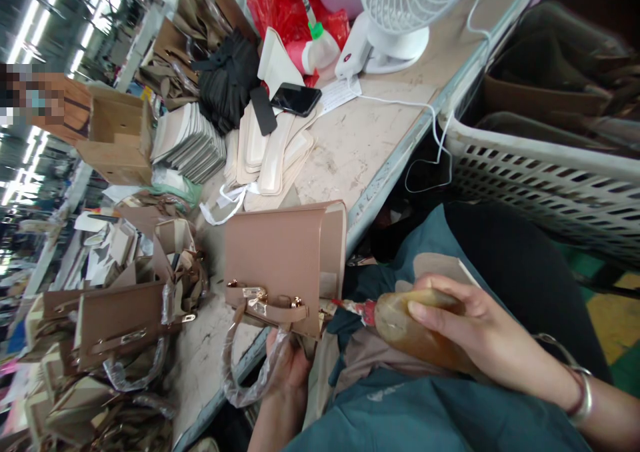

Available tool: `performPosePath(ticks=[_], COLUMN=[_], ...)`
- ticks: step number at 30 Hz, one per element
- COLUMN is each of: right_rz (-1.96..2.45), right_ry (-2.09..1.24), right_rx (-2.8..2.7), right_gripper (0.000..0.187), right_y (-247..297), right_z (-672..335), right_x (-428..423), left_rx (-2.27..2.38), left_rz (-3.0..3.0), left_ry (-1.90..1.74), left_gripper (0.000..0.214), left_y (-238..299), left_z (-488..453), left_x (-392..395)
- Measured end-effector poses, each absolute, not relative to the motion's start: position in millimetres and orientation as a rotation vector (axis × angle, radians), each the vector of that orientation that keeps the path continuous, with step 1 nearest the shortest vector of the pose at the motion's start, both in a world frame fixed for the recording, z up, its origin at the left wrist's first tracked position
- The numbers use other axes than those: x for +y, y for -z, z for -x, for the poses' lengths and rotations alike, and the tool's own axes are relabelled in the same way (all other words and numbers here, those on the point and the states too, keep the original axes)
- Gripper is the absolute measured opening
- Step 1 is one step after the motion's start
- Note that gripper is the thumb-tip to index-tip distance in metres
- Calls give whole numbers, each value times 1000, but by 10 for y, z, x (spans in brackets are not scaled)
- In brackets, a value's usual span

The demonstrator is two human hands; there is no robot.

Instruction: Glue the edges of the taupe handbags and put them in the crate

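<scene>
Held the tan handbag [275,245] at the near edge of the worktop [345,165], partly overhanging it, handle side down in the view and open end facing the right hand [475,319]. Supported the bag with the left hand [296,369], curled loosely onto its lower side next to the plastic-wrapped handle [229,372]; could not tell the exact placing of the hidden fingertips. Wrapped the right hand, clear of the bag, around an amber squeeze bottle [397,329], thumb pressed along one side. Pointed the red nozzle [365,311] leftward at the bag's lower corner by the open end, in line with the bottle's long axis, sloping gently down toward the wrist. From the right hand, had the bag to the left, past the nozzle; from the left hand, nearer, had it directly above and in contact. Could not make out touch or gap at the nozzle tip. Farther along the worktop, saw pale flat panels [273,159], a black phone [297,99] and a white fan [400,45]; off its edge, a white crate [530,172].
</scene>
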State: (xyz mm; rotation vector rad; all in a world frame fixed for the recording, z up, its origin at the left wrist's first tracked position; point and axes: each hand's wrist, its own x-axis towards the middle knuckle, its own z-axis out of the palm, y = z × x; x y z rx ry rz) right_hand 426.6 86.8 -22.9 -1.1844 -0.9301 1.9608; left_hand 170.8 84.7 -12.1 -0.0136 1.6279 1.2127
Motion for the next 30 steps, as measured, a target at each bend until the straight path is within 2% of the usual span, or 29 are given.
performPosePath(ticks=[3, 9, 14, 18, 25, 30], right_rz=[1151, 1221, 1193, 1237, 1172, 1210], right_ry=[-2012, -1909, -1950, -1841, -1761, -1575], right_rx=[-899, -942, -962, -1030, -1349, -1477], right_gripper=[32, 30, 31, 27, 23, 22], right_y=[217, 215, 208, 187, 138, 117], right_z=[-4259, -4236, -4220, -4205, -4208, -4184], right_x=[859, 856, 841, 867, 886, 990], left_rx=[1666, 1651, 1665, 1673, 1670, 1685], left_rz=[-11, -12, -33, -81, -68, -27], left_ry=[-1206, -1182, -1190, -1133, -1113, -1115], left_gripper=[39, 41, 35, 27, 24, 23], left_y=[124, 134, 131, 103, 124, 138], left_z=[-1709, -1687, -1687, -1708, -1574, -1525], left_x=[844, 818, 804, 819, 738, 680])
